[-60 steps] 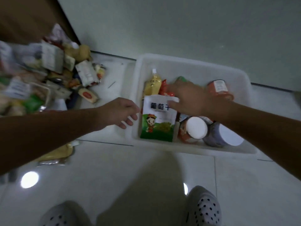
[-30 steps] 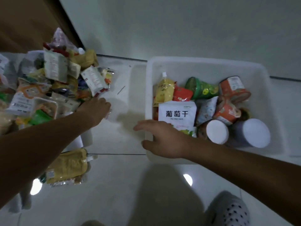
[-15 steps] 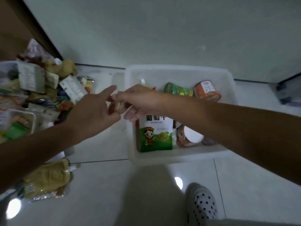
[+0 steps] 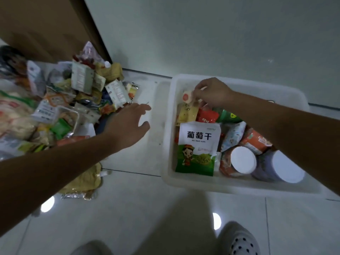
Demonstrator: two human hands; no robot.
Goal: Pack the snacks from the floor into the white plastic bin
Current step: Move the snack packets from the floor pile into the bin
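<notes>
My right hand (image 4: pixel 213 92) was over the far left corner of the white bin (image 4: pixel 239 184), fingers pinched together on a small snack pack (image 4: pixel 187 96), pale with a red round mark, held just above the yellow pouch (image 4: pixel 186 113) and the red packet (image 4: pixel 206 115) already lying inside. My left hand (image 4: pixel 128 124) hung over the bare floor between the bin and the heap of snacks (image 4: pixel 60 100), its fingers loosely spread and curled a little, holding nothing; the fingertips were near the edge of the heap, though I could not tell whether they touched any wrapper. In the bin, the big white and green raisin bag (image 4: pixel 198 148) stood against the near wall, with two jars with white lids (image 4: pixel 242 160) lying on their sides just beside it to the right. A crumpled yellow bag (image 4: pixel 84 183) lay on the floor under my left forearm, apart from the heap.
</notes>
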